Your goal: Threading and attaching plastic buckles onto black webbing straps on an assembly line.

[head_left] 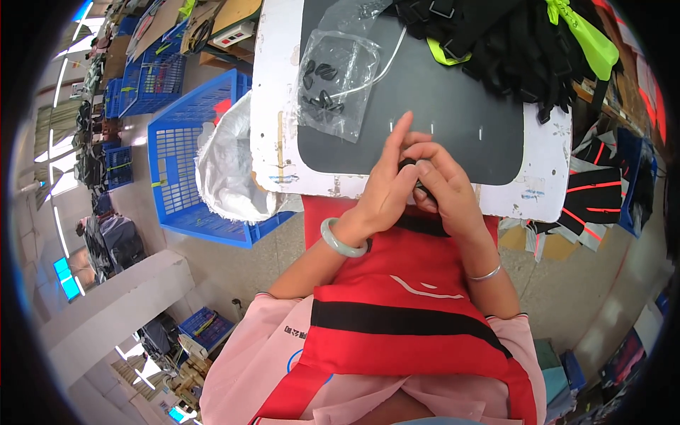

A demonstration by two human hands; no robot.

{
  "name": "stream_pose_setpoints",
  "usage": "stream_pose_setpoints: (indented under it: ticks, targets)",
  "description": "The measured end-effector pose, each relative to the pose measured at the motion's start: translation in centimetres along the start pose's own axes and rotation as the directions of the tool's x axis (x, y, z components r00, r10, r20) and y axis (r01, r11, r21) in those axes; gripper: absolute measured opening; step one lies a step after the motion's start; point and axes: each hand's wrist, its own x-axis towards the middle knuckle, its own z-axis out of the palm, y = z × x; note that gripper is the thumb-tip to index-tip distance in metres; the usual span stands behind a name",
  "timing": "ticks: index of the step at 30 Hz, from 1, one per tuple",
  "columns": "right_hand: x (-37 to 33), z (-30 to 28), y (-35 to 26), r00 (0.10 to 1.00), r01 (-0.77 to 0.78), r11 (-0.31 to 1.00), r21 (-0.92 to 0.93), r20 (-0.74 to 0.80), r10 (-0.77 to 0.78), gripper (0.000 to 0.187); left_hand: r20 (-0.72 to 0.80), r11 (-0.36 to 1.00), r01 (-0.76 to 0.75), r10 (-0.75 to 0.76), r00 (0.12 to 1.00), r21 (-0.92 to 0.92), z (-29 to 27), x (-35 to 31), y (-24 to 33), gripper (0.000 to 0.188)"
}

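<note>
My hands meet over the near edge of the table, with a small black piece point(409, 163) between them. My left hand point(384, 193), a pale bangle on its wrist, pinches at the piece with the thumb while a finger points up and away. My right hand point(451, 190) curls its fingers and thumb around the same piece, which they mostly cover; its exact kind cannot be made out. Beyond my left hand lies a clear plastic bag point(361, 53) with several small black plastic parts point(325, 71) in it.
A heap of black webbing straps point(496, 49) with buckles and neon-yellow strips point(591, 42) covers the table's far right. The white-edged table point(276, 159) has a dark grey mat point(482, 159). At left stand a blue crate point(166, 142) and a white sack point(227, 170).
</note>
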Motion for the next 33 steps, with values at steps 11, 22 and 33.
stream_pose_setpoints:
  ticks: [11, 22, 33]
  targets:
    - [0.0, -0.8, -0.2, 0.999, -0.01, 0.994, 0.107, 0.033, 0.006, 0.02, -0.153, 0.999, 0.04, -0.038, 0.988, 0.012, -0.3, -0.6, 0.3, 0.032]
    - [-0.5, -0.8, 0.0, 0.99, 0.085, 0.964, 0.253, 0.09, -0.111, 0.022, -0.033, 0.999, 0.01, -0.011, 0.999, -0.041, 0.7, -1.0, -0.2, 0.055]
    - [-1.1, 1.2, -0.3, 0.981, 0.18, 0.98, 0.088, 0.06, -0.185, 0.025, -0.049, 0.961, 0.078, -0.094, 0.994, -0.264, 1.4, -1.4, 0.5, 0.056]
